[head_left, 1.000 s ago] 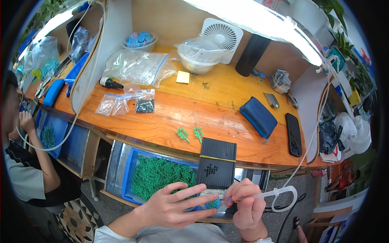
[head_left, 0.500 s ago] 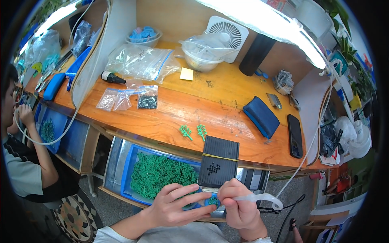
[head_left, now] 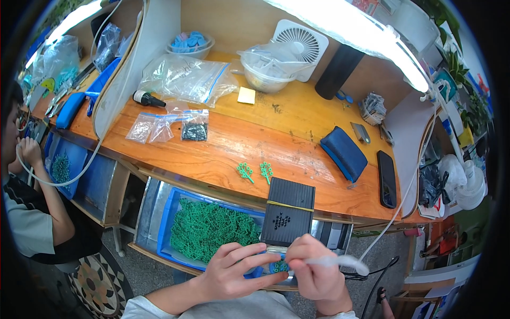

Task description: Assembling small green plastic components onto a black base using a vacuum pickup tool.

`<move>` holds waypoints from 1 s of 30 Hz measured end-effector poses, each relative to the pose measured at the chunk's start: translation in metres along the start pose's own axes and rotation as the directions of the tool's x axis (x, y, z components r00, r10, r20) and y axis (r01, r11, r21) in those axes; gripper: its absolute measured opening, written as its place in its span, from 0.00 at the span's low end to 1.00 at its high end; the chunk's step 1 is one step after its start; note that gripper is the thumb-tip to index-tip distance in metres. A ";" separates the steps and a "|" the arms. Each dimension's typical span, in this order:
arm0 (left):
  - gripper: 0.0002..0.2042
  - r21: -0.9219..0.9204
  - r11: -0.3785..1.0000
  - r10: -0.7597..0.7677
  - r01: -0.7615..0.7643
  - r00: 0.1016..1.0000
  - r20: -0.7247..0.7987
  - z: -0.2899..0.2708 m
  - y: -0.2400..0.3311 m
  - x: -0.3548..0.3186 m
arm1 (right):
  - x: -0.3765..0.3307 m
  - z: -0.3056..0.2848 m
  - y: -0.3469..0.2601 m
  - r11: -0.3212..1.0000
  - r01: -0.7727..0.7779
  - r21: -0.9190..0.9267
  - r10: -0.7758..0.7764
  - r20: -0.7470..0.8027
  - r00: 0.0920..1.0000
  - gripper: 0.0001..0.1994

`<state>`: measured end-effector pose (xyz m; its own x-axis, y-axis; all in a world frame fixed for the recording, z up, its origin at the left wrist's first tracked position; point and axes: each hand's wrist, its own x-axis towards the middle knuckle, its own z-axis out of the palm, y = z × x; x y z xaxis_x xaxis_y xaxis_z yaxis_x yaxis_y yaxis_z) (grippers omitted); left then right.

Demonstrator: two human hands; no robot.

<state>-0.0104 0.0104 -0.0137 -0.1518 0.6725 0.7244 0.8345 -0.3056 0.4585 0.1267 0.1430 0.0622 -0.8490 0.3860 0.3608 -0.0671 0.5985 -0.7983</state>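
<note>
Down near the edge, both hands meet: the left hand (head_left: 234, 271) and right hand (head_left: 313, 268) pinch one small green part (head_left: 280, 265) between them, the right also gripping one white tool (head_left: 334, 261). Two green sprigs (head_left: 255, 171) lie on the tabletop (head_left: 223, 154); one blue bin (head_left: 164, 223) holds many more.

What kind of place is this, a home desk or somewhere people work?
Most likely a small assembly workshop. A blue bin heaped with green plastic parts sits under a wooden bench strewn with clear bags of small pieces, and another person works at the next station on the left.
</note>
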 end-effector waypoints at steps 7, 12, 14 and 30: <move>0.11 0.027 1.000 0.015 -0.016 1.000 0.023 -0.001 0.000 0.001 | 0.013 -0.003 0.018 0.988 -0.091 -0.124 0.060 -0.237 0.970 0.02; 0.13 0.007 1.000 -0.005 0.005 0.999 0.039 -0.003 0.002 -0.001 | 0.018 -0.001 0.020 0.987 -0.081 -0.140 0.048 -0.225 0.973 0.02; 0.13 0.010 1.000 -0.013 0.013 0.999 0.047 -0.003 0.003 0.000 | 0.018 -0.001 0.018 0.983 -0.112 -0.149 0.077 -0.222 0.972 0.02; 0.12 -0.077 0.997 -0.017 0.020 0.999 0.039 0.004 0.002 -0.003 | -0.015 0.004 0.009 0.996 0.007 0.089 -0.002 -0.054 0.999 0.14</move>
<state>-0.0060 0.0104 -0.0164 -0.1450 0.7034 0.6958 0.7878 -0.3434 0.5113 0.1361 0.1396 0.0478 -0.8193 0.4220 0.3883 -0.1199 0.5362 -0.8356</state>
